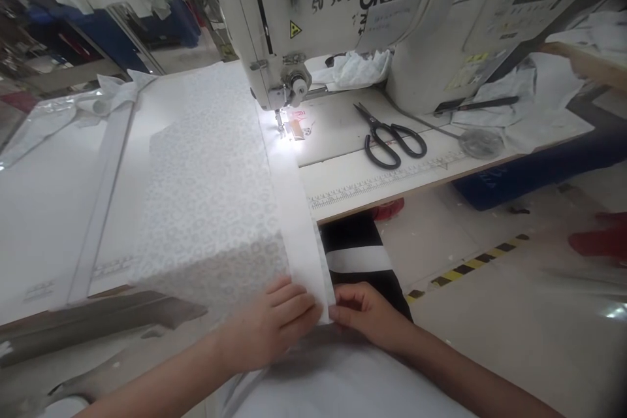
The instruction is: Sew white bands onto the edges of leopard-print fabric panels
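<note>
Left hand point(277, 321): gripping the white strip point(300, 235).
Right hand point(369, 317): pinching the cloth's point(210, 202) edge.
Strip: reaching the needle point(280, 121); the near end is hanging, seemingly unsewn.

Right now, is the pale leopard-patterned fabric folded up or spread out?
Spread out: the pale patterned fabric lies broadly over the white table, its near end hanging past the edge. Whether layers hide beneath, I cannot tell.

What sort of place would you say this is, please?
Probably a sewing workshop: a large sewing machine stands over patterned fabric, black scissors lie beside it, and striped tape marks the floor.
</note>
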`<action>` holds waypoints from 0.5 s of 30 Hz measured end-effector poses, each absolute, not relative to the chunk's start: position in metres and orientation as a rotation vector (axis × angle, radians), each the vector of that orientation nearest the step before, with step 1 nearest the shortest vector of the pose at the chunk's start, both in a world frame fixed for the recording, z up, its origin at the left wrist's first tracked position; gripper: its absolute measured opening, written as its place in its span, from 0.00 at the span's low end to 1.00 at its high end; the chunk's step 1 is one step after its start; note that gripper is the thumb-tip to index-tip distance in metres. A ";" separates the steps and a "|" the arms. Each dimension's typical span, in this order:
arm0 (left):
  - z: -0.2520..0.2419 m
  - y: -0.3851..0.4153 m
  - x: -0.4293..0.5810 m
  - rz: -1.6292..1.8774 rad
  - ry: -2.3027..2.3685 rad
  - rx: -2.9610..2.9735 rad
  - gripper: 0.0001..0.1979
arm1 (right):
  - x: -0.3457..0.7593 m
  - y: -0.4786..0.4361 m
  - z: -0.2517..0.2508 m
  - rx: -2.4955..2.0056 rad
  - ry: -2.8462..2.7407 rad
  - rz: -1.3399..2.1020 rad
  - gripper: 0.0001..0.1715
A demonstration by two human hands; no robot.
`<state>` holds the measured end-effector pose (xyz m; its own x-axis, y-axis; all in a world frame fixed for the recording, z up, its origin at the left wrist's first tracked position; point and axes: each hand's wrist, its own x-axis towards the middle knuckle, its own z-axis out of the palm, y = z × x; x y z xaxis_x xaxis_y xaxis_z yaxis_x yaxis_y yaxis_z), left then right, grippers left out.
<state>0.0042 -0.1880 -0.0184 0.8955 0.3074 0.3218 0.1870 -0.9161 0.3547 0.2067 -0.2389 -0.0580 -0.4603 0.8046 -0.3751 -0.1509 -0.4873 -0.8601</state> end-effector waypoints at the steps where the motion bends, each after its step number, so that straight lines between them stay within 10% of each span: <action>1: -0.019 -0.188 0.004 0.540 0.364 2.746 0.12 | 0.207 -0.239 -0.057 -1.097 -1.044 1.997 0.17; 10: -0.031 -0.198 0.003 0.665 0.454 2.827 0.10 | 0.204 -0.241 -0.066 -0.985 -0.948 2.100 0.16; 15: -0.025 -0.198 0.004 0.680 0.472 2.738 0.11 | 0.217 -0.239 -0.048 -1.119 -1.622 1.257 0.04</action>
<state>0.0042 -0.1981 -0.0252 0.8359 0.3756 0.4003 0.2434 -0.9073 0.3429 0.2173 -0.2393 -0.0478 -0.3057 0.9500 0.0637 0.1751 0.1218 -0.9770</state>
